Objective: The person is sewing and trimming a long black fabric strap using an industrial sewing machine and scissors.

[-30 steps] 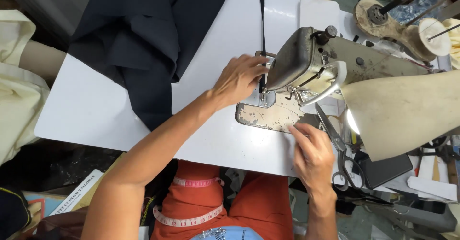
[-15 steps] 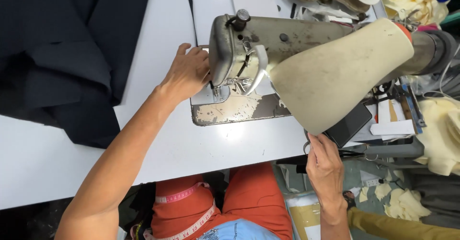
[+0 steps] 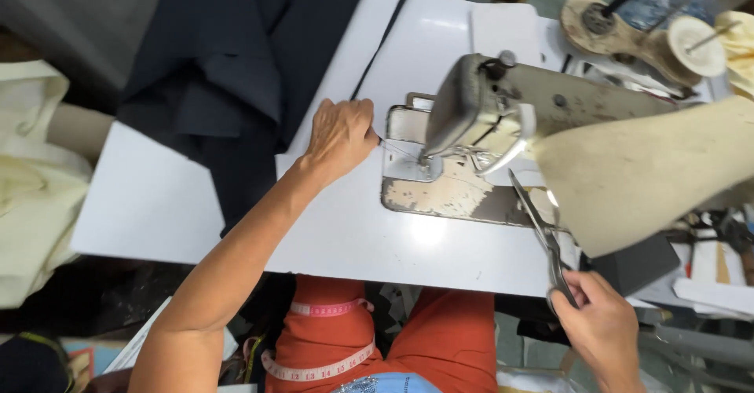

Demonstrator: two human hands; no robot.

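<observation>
White thread (image 3: pixel 397 148) runs taut from the needle area of the sewing machine (image 3: pixel 503 126) to the left hand (image 3: pixel 339 134), whose fingers pinch its end just beside the machine bed. It appears uncut. The right hand (image 3: pixel 601 326) grips the scissors (image 3: pixel 542 228) by the handles, fingers closed; the blades point toward the thread, still apart from it. Dark fabric (image 3: pixel 236 71) lies beyond the left fingers on the surface (image 3: pixel 353 236).

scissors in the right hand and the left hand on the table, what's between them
In the head view, the sewing machine's head and its worn metal bed plate lie between the scissors and the left hand.
</observation>
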